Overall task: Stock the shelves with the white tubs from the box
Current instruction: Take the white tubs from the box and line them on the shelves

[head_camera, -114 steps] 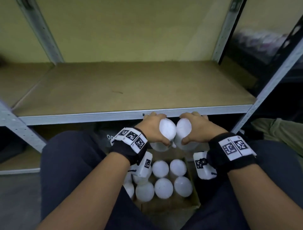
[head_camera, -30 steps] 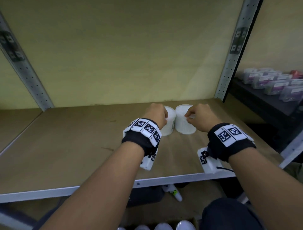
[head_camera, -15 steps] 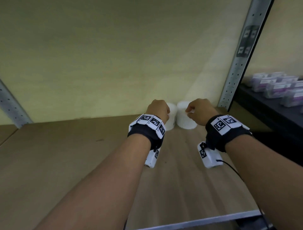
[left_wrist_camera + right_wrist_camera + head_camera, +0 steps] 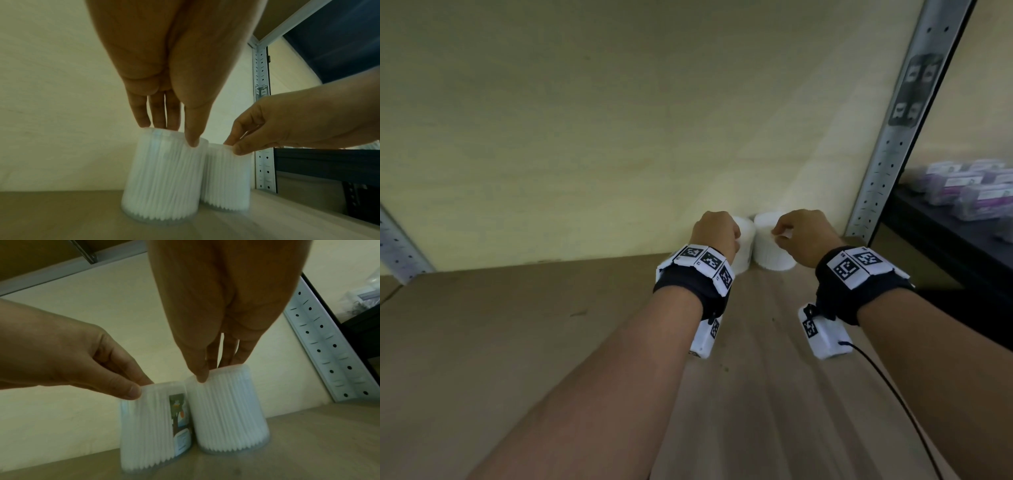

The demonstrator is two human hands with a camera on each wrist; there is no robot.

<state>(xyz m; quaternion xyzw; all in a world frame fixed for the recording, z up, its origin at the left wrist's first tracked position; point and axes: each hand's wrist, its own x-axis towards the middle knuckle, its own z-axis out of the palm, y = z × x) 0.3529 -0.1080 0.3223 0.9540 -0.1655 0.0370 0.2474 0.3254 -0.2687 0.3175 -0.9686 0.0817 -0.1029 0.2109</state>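
Two white ribbed tubs stand side by side on the wooden shelf board (image 4: 517, 342), close to the yellow back wall. My left hand (image 4: 717, 233) pinches the top rim of the left tub (image 4: 744, 246) between thumb and fingers. My right hand (image 4: 801, 236) pinches the rim of the right tub (image 4: 770, 253) the same way. In the left wrist view my left hand (image 4: 174, 134) is on the left tub (image 4: 164, 178), beside the right tub (image 4: 228, 181). In the right wrist view my right hand (image 4: 213, 371) is on the right tub (image 4: 228, 415); the left tub (image 4: 150, 426) shows a picture label. The box is out of view.
A perforated metal upright (image 4: 893, 137) rises just right of the tubs. Beyond it a dark shelf holds purple-labelled packs (image 4: 969, 192). Another upright (image 4: 397, 246) stands at the far left. Bare board stretches left of the tubs and towards me.
Both hands carried the tubs up from the box onto the shelf, then moved them back to the wall near the right upright. Grips unchanged.
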